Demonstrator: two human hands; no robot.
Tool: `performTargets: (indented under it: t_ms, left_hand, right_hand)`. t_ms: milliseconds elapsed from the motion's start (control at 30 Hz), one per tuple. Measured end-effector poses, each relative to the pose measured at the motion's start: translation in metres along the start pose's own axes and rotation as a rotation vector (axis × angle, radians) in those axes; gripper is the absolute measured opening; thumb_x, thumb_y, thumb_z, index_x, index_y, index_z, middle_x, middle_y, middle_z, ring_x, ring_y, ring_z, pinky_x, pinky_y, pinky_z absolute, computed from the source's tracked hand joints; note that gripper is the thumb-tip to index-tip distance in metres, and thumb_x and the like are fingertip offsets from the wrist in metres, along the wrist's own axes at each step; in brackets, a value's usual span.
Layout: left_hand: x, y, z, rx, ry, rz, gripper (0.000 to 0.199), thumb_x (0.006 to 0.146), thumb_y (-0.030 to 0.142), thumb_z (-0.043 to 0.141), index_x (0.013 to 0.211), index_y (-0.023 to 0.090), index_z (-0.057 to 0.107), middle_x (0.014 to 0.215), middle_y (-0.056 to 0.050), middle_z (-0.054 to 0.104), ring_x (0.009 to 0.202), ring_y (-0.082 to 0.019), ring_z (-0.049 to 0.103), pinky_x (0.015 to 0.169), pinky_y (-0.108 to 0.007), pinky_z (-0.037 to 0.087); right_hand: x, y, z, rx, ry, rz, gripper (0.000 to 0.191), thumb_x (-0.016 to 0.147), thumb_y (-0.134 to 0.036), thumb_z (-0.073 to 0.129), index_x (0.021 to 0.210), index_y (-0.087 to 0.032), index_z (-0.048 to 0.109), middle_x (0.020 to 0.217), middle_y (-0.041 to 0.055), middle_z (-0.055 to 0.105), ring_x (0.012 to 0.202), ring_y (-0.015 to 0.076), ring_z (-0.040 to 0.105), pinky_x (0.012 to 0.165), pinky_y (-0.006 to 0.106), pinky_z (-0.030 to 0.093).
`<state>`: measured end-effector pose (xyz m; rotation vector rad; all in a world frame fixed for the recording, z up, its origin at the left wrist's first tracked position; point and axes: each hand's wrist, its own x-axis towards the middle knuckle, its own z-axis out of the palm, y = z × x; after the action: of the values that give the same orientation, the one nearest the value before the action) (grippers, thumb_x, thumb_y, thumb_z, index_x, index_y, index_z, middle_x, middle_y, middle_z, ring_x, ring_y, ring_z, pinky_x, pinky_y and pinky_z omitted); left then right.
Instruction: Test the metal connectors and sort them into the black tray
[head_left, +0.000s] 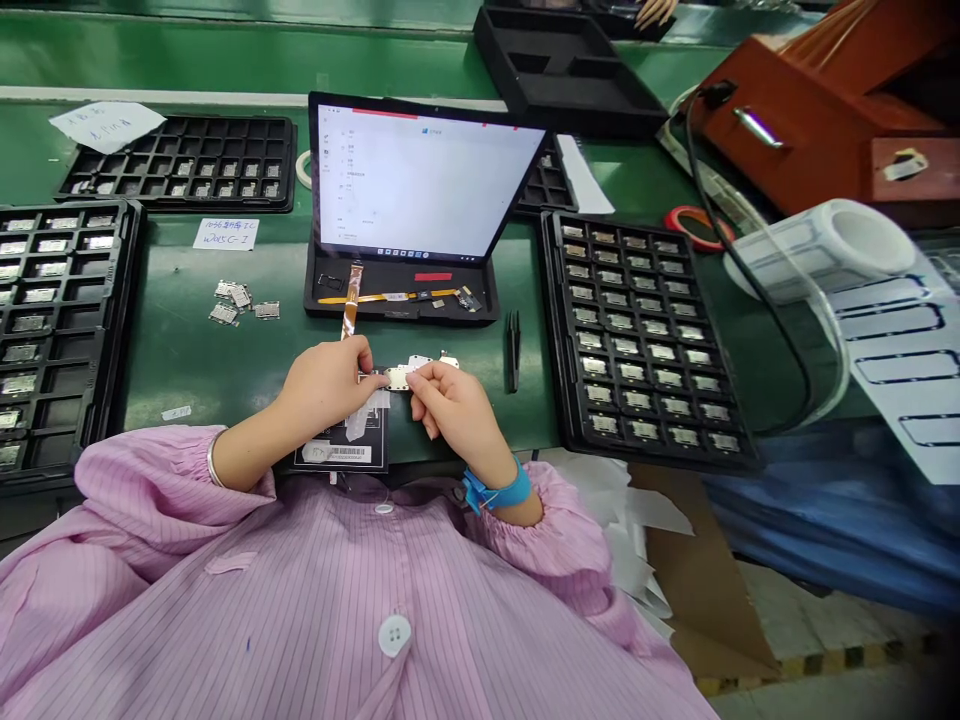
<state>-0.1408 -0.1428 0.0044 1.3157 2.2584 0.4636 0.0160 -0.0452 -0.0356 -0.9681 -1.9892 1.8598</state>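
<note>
On the far left, a black tray (pixel 124 300) of small silvery boards; then a few loose metal pieces (pixel 240 295) lying together on the green surface (pixel 157 360). Next, the left hand (pixel 324 382), partly curled, thumb tip at the near end of a small pale board (pixel 398 379); cannot tell whether firmly pinched there. Below that, a black card (pixel 380 430) with a barcode label, just beside the board; beyond, an orange flex cable (pixel 352 300) near the knuckles. Between both hands, the board itself, probably light, stiff and thin, likely a little slick and easily harmed by bending; best taken by opposite edges, with light fingertip pressure, clear of any contacts. At its right end, the right hand (pixel 454 403), thumb and forefinger closed in a pinch, remaining fingers curled under. Further right, black tweezers (pixel 514 350), then another filled tray (pixel 559 340).
</note>
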Motion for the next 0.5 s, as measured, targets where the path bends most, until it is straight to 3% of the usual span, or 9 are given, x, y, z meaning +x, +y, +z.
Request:
performTargets:
  t_ms: [67,200,333,500]
  left_hand:
    - [-0.001,0.001,0.003,0.022,0.029,0.113,0.022,0.083,0.041,0.066,0.088,0.02,0.061,0.069,0.001,0.062,0.066,-0.018,0.059,0.054,-0.029,0.032]
    - [-0.002,0.0,0.011,0.117,0.118,0.394,0.026,0.086,0.035,0.066,0.108,0.022,0.065,0.106,-0.003,0.065,0.09,-0.02,0.063,0.06,-0.028,0.039]
    - [-0.001,-0.001,0.017,0.178,0.11,0.449,0.019,0.089,0.026,0.058,0.106,0.023,0.068,0.105,-0.003,0.066,0.091,-0.02,0.064,0.062,-0.029,0.042]
    - [0.0,-0.002,0.021,0.144,0.131,0.46,0.018,0.09,0.026,0.057,0.102,0.024,0.07,0.103,-0.002,0.068,0.09,-0.02,0.064,0.065,-0.029,0.045]
  right_hand:
    - [0.0,0.001,0.0,0.017,-0.008,-0.008,0.027,0.087,-0.043,0.053,0.076,-0.019,0.05,0.051,-0.0054,0.055,0.032,0.0056,0.04,0.037,0.02,0.027]
    - [0.0,0.002,0.0,0.031,-0.02,-0.036,0.028,0.089,-0.044,0.049,0.077,-0.019,0.049,0.053,-0.0052,0.056,0.032,0.0056,0.041,0.037,0.02,0.026]
    - [0.0,0.005,-0.002,0.028,-0.045,-0.047,0.029,0.091,-0.045,0.046,0.076,-0.02,0.046,0.054,-0.005,0.056,0.033,0.0058,0.041,0.039,0.021,0.028]
    - [0.0,0.005,-0.005,0.031,-0.092,-0.052,0.029,0.092,-0.046,0.045,0.078,-0.02,0.047,0.056,-0.0051,0.057,0.034,0.0058,0.04,0.039,0.021,0.028]
